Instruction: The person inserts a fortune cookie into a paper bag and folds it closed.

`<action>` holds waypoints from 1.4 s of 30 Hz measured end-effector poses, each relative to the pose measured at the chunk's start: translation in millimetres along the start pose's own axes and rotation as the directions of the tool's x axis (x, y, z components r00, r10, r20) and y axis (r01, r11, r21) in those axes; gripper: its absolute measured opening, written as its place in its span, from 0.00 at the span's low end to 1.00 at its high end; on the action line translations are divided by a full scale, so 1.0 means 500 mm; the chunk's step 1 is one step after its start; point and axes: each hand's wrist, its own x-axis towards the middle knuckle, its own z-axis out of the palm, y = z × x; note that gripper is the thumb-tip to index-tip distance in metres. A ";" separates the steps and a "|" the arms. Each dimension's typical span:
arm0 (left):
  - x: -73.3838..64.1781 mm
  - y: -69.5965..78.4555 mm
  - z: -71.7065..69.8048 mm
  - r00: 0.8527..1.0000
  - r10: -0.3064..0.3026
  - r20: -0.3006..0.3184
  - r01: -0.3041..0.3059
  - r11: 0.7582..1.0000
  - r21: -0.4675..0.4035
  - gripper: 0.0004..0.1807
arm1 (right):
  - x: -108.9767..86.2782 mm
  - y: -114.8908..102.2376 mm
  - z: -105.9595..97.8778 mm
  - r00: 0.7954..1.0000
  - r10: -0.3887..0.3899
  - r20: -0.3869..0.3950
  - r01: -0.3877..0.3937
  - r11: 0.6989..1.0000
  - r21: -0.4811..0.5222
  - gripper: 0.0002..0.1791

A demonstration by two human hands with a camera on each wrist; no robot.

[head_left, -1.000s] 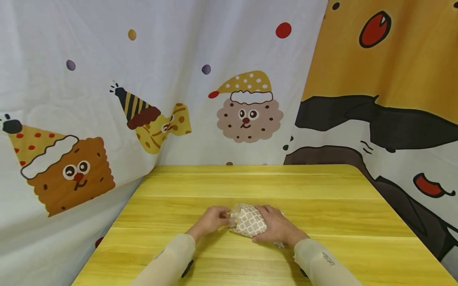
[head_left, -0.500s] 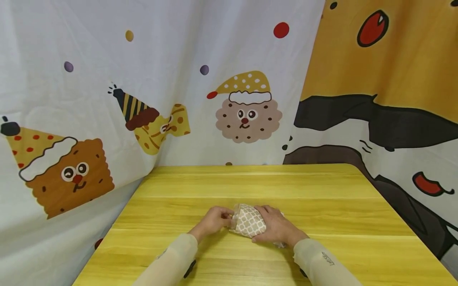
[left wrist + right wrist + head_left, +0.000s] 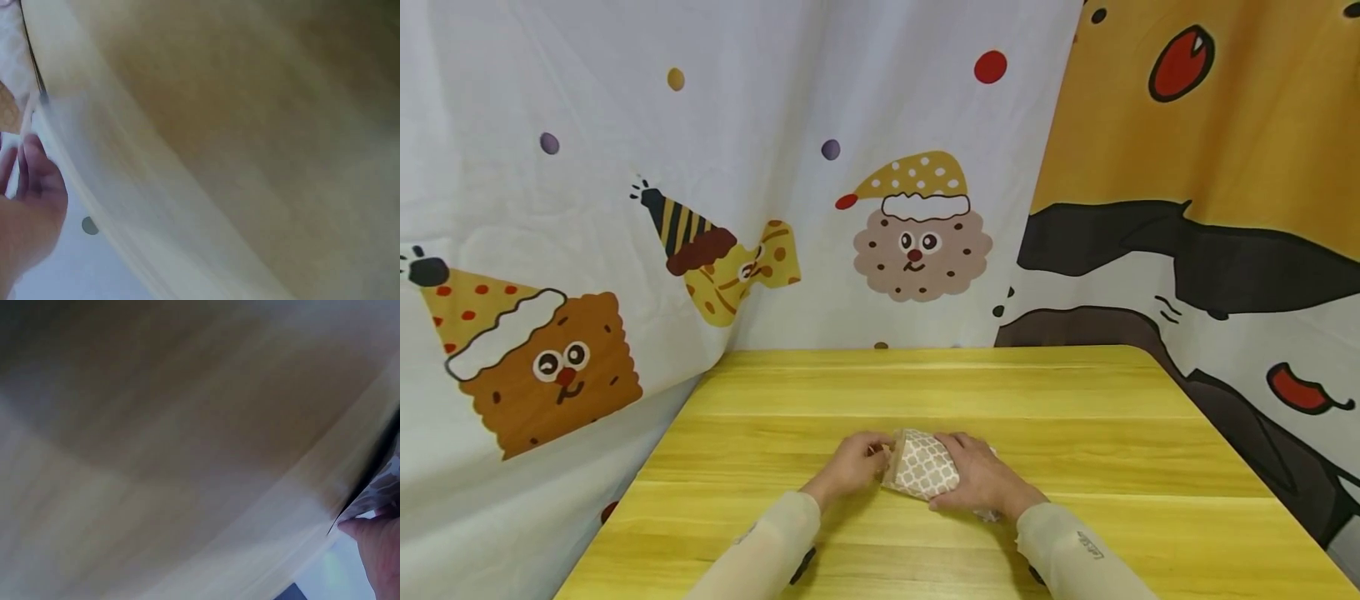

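A beige packet with a white lattice pattern (image 3: 927, 465) lies near the middle of the table, in a clear plastic wrapping that shows at its ends. My right hand (image 3: 976, 477) grips its right part from above, thumb on the near side and fingers over the far side. At the packet's left end, my left hand (image 3: 855, 463) pinches the edge of the clear wrapping with curled fingers. In the left wrist view the left hand (image 3: 39, 194) holds a thin pale edge between fingers and thumb. The right wrist view shows the right hand (image 3: 379, 547) against the patterned packet (image 3: 378, 490).
The wooden table (image 3: 880, 387) extends around both hands. Behind it hangs a white curtain (image 3: 775, 100) with printed cartoon biscuits; an orange and dark printed cloth (image 3: 1210, 150) hangs along the right side.
My left hand has shifted slightly, and the clear plastic that stuck out at the packet's left end now lies closer against it. The right hand has kept its hold in place.
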 end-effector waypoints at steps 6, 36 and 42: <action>0.005 0.030 -0.005 0.975 -0.194 -0.104 0.149 0.929 -0.340 0.37 | 0.018 -0.032 -0.006 0.965 0.149 -0.215 -0.115 0.980 0.163 0.63; 0.038 0.068 -0.029 0.990 -0.064 -0.124 0.007 0.910 -0.414 0.16 | 0.008 -0.072 -0.089 0.958 0.192 -0.215 0.033 0.669 0.743 0.17; 0.038 0.089 -0.031 0.988 -0.089 -0.124 0.022 0.888 -0.460 0.16 | 0.011 -0.070 -0.092 0.924 0.245 -0.295 0.070 0.649 0.757 0.23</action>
